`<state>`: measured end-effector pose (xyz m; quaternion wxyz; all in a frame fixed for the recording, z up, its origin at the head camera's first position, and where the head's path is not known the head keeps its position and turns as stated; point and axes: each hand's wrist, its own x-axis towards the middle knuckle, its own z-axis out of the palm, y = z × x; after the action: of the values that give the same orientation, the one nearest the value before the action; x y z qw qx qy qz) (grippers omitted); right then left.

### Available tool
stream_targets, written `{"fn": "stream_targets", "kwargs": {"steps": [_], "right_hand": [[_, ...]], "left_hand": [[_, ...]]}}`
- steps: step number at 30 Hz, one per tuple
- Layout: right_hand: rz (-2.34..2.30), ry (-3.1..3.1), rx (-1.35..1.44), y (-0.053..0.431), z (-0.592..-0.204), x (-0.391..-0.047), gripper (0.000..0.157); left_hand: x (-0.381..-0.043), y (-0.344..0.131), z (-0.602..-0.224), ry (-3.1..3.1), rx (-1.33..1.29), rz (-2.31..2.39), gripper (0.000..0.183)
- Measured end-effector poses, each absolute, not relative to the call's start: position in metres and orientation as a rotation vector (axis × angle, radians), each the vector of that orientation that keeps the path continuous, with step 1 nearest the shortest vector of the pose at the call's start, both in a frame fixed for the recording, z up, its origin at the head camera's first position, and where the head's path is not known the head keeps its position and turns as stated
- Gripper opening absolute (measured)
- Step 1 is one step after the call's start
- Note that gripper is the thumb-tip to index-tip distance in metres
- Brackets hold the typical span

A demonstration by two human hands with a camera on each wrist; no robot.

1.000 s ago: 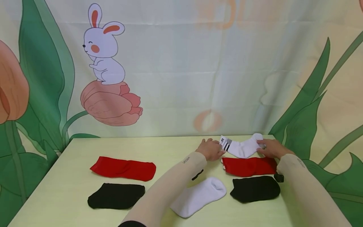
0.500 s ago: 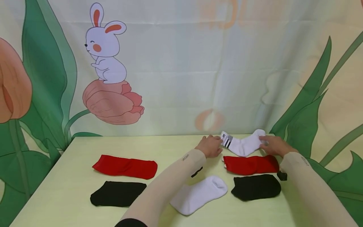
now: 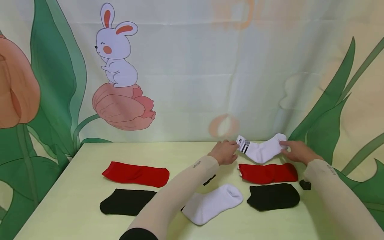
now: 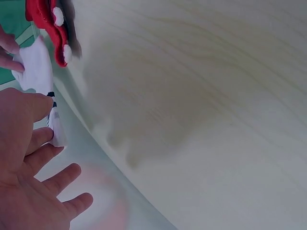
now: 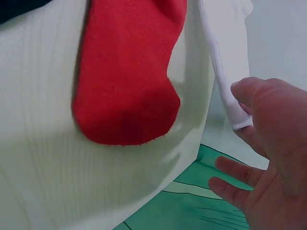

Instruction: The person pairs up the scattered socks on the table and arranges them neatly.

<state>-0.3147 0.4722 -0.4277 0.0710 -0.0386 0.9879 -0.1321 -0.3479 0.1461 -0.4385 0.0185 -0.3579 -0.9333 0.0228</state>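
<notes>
A white ankle sock [image 3: 265,150] with black stripes at its cuff is stretched between both hands at the table's back right edge. My left hand [image 3: 223,152] pinches the striped cuff between thumb and fingers; in the left wrist view its other fingers [image 4: 79,203] are spread. At the toe end, my right hand [image 3: 298,151] pinches the fabric, with the thumb [image 5: 247,91] on the near side in the right wrist view. Just in front of the held sock lies a red sock [image 3: 268,173] with white trim at one end.
A black sock [image 3: 273,197] lies in front of the right red one. Partly behind the left forearm is a second white sock [image 3: 214,203]. Another red sock [image 3: 136,174] and black sock [image 3: 127,201] lie at left. A printed curtain [image 3: 186,83] hangs behind the table.
Both hands have raised the white sock slightly and drawn it a little back from the red sock. The head view has shifted a little; the other socks lie as before.
</notes>
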Motion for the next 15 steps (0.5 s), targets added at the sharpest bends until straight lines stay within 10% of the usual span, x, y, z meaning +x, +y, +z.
{"fn": "stream_targets", "kwargs": {"steps": [15], "right_hand": [[-0.351, 3.102, -0.309, 0.474, -0.416, -0.305, 0.052]], "left_hand": [[-0.342, 0.135, -0.429, -2.81, -1.152, 0.056, 0.047]]}}
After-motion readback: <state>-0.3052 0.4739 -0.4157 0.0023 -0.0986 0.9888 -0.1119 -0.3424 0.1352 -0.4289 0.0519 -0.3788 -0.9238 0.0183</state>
